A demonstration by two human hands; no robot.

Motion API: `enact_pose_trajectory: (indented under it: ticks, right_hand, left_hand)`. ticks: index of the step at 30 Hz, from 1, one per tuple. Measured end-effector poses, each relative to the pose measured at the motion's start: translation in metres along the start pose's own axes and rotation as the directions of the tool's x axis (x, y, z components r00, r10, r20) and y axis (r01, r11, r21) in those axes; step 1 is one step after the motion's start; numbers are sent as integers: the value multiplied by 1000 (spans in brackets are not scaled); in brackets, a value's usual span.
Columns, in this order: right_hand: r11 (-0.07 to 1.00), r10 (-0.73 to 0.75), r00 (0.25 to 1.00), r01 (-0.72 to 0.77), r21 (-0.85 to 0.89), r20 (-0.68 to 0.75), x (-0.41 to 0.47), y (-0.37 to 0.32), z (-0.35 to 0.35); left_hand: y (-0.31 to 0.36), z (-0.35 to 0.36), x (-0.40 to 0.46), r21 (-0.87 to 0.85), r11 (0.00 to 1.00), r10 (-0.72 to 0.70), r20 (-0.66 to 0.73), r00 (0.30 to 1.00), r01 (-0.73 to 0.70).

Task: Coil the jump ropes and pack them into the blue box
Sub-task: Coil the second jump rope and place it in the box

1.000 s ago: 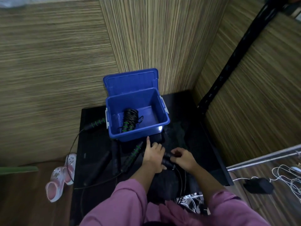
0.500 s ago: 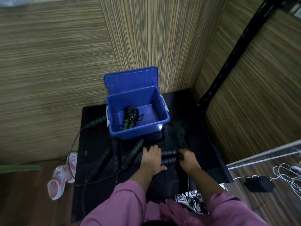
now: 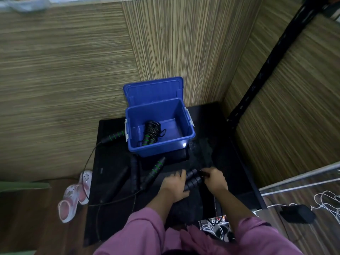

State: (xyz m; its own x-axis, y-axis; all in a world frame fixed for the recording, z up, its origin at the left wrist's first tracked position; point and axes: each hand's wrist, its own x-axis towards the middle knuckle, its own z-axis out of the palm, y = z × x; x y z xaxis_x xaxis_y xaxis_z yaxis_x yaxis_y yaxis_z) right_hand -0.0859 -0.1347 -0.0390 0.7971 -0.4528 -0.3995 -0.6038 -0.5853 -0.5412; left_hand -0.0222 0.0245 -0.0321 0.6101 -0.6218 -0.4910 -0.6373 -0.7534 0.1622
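While in left hand (image 3: 174, 184), black handles (image 3: 193, 178)

Open box, cluttered left counter

Your way into the blue box (image 3: 160, 146) is open from above; one coiled rope (image 3: 151, 132) sits inside left, and loose handles (image 3: 153, 169) crowd the counter (image 3: 226, 162) before it.

Blue box (image 3: 161, 148): plastic, lid standing open at the back, sitting toward the far side of the black worktop (image 3: 226, 162).

Coiled rope (image 3: 151, 132): black with green-ringed handles, lying inside the box, left of centre.

Loose handle (image 3: 113, 136): black with green rings, lying just left of the box, cord trailing off the worktop edge.

Second green-ringed handle (image 3: 153, 172): lying tilted in front of the box.

Plain black handles (image 3: 134, 173): lying beside it.

Ribbed black handle pair (image 3: 193, 178): lying side by side nearer the front.
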Motion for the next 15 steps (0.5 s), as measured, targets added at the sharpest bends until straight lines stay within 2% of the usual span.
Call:
enact_pose_trajectory:
  ticks: [2,4,6,9,11,15]
  right_hand:
    - [1000,-7,999,8,26,-39,0,-2,-1]
    - [999,-12,995,16,43,-96,0,-6,-4]
    - [997,40,986,-29,74,-163,1,-9,-10]
    - [964,127,972,-74,255,-198,10,-14,-26]
    - [952,100,976,-37,303,-195,18,-21,-39]
    - [967,-47,959,113,227,-279,33,-42,-69]
  left_hand:
    - [-2,-1,-2,-17,1000,-14,-28,999,14]
    - [-4,-6,-3,36,999,5,-95,995,-2]
    - [-6,-13,-5,50,998,45,-168,985,-38]
    - [-5,-27,-7,-10,996,85,-278,957,-91]
    - [-5,-36,-5,-15,991,121,-359,926,-135]
    - [-9,-60,-2,-47,984,133,-445,886,-171]
